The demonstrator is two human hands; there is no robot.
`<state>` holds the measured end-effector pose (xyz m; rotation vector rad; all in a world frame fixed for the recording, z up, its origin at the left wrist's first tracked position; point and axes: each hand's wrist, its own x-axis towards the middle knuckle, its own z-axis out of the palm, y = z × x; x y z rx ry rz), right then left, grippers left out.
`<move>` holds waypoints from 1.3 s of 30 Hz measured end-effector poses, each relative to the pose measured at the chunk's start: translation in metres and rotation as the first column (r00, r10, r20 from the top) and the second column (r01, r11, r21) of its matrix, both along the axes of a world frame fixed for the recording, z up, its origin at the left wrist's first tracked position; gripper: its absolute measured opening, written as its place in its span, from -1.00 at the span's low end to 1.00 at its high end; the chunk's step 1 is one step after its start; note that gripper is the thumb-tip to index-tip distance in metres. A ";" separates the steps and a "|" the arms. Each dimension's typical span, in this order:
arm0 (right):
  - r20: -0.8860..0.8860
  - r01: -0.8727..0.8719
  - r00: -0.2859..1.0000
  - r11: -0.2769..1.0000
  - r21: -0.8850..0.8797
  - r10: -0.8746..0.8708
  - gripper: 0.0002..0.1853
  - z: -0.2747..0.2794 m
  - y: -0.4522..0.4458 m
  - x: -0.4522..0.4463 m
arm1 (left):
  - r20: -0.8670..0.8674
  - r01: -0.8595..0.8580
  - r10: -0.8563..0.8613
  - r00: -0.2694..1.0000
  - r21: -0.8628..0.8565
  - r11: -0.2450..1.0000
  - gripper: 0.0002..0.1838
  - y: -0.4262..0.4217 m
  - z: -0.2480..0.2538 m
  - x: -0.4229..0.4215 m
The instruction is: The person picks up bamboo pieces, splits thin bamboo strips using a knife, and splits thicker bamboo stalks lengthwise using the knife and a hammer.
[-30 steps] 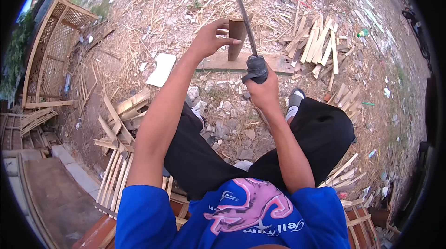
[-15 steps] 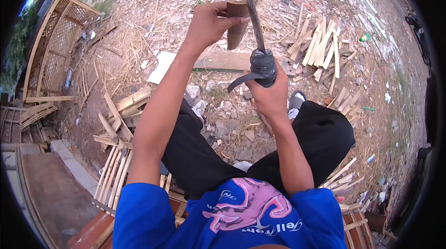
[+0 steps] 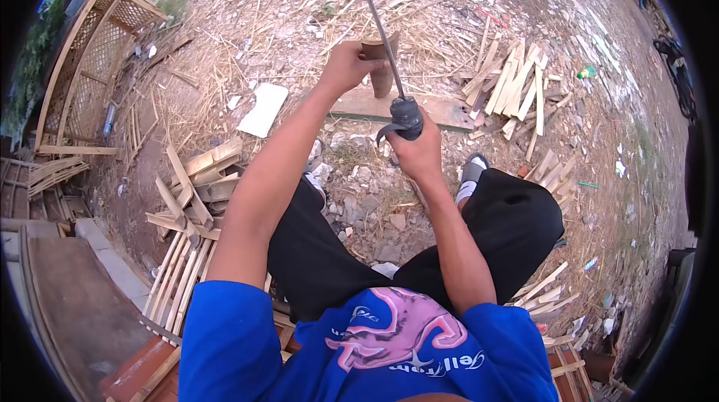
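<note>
My left hand (image 3: 350, 68) grips the upper left edge of a curved brown piece of bamboo (image 3: 382, 81), held upright above a wooden plank (image 3: 442, 111) on the ground. My right hand (image 3: 419, 149) is wrapped round the black taped handle (image 3: 407, 116) of a long blade (image 3: 377, 21). The blade points away from me and crosses in front of the bamboo piece. A loose strip of black tape hangs at the left of the handle.
Split strips (image 3: 517, 83) lie piled at the right, and more split pieces (image 3: 213, 162) at the left. A white sheet (image 3: 263, 110) lies left of the plank. A lattice frame (image 3: 90, 72) stands at the far left. Rubble and straw cover the ground.
Half a second ago both hands were farther forward and the blade was larger in view. Both have since come down, and the blade tilts more to the left.
</note>
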<state>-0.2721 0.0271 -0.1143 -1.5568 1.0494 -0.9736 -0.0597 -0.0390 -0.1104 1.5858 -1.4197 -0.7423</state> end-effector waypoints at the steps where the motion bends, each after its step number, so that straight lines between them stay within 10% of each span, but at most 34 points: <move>1: -0.010 -0.004 1.000 1.000 0.023 0.005 -0.68 0.002 0.000 0.001 | 0.052 -0.005 0.005 0.999 0.001 1.000 -0.65 -0.001 -0.001 0.003; 9: 0.166 -0.011 0.986 1.000 0.005 0.010 -0.73 0.074 0.012 -0.012 | 0.037 0.010 0.000 0.999 -0.273 0.962 -0.75 0.026 0.103 -0.032; 13: 0.060 0.014 0.998 0.996 0.086 -0.019 -0.73 -0.005 -0.016 -0.010 | 0.431 0.054 -0.030 0.902 -0.045 0.998 0.03 0.017 0.017 -0.009; 14: 0.074 0.041 0.996 0.997 0.064 -0.045 -0.71 -0.020 -0.024 -0.010 | 0.295 0.134 -0.183 0.938 0.180 0.975 0.33 0.011 -0.010 0.010; 28: 0.096 0.034 0.995 0.999 -0.013 -0.032 -0.71 0.024 -0.003 -0.004 | 0.084 -0.023 0.024 0.996 -0.006 1.000 -0.65 0.004 0.041 -0.009; 34: 0.161 0.030 0.986 0.999 0.034 -0.035 -0.74 0.062 0.004 -0.018 | -0.005 0.146 -0.150 0.989 -0.203 0.968 -0.44 0.020 0.079 -0.015; 35: 0.075 0.026 0.997 0.997 0.076 -0.032 -0.74 0.034 -0.006 -0.019 | 0.083 0.192 -0.191 0.978 0.001 0.981 -0.09 0.018 0.061 -0.010; 37: -0.102 0.075 0.993 0.994 0.083 -0.066 -0.64 -0.027 -0.020 -0.015 | 0.425 0.111 -0.151 0.892 0.117 0.987 0.16 0.019 -0.001 0.011; 39: -0.009 0.086 0.996 0.992 0.092 -0.085 -0.63 -0.031 -0.022 -0.008 | 0.414 0.039 -0.206 0.887 0.376 0.926 0.25 0.016 0.001 0.021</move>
